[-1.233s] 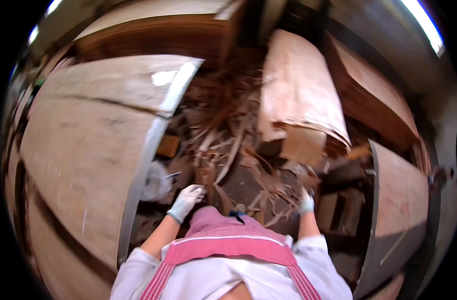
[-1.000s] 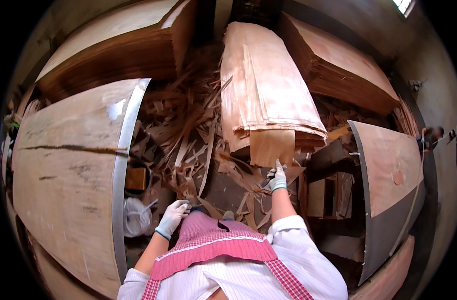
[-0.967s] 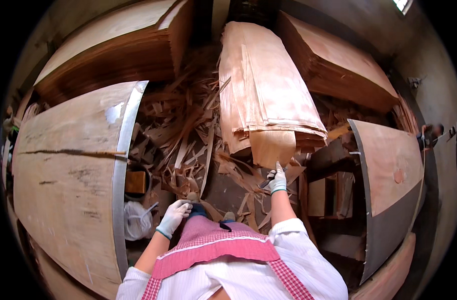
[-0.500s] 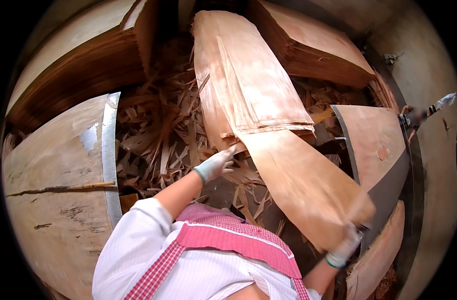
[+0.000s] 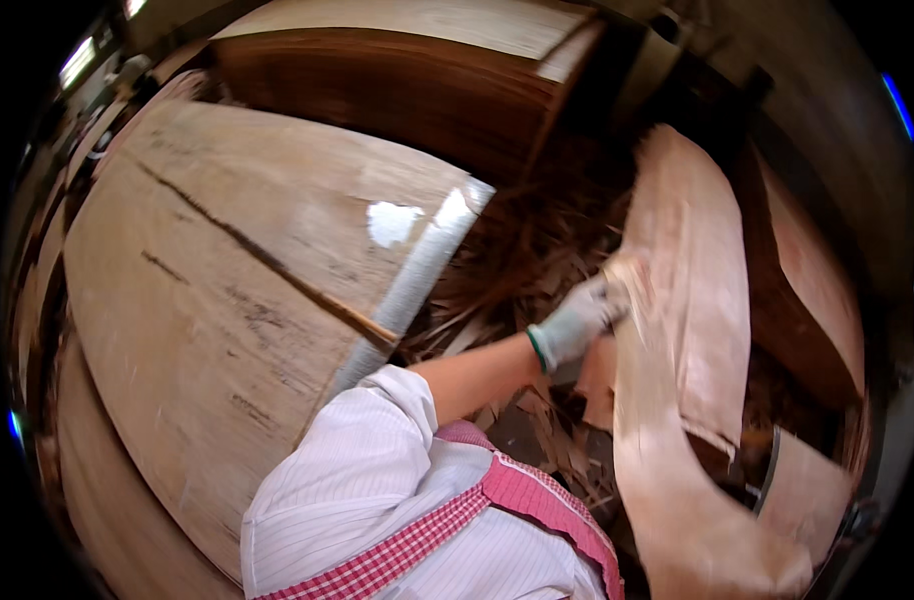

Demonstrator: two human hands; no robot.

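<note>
My left hand (image 5: 580,318), in a pale glove with a green cuff, is closed on the left edge of a thin wood veneer sheet (image 5: 667,470). The sheet bends down from that grip toward the lower right, partly lifted and curved. Behind and beneath it lies a stack of pinkish veneer sheets (image 5: 702,300), its near end ragged. My right hand is out of sight; the sheet's far lower end runs to the bottom of the picture.
On the left stands a wide worn wooden tabletop (image 5: 247,320) with a metal-covered edge (image 5: 427,265) and a thin stick (image 5: 362,322) on it. Veneer scraps (image 5: 512,275) litter the floor. Tall veneer stacks stand at the back (image 5: 397,90) and right (image 5: 812,270).
My view has swung left, so the stacks and tabletop sit farther right. My left hand has closed on the sheet's edge and raised it. My right hand has left the picture.
</note>
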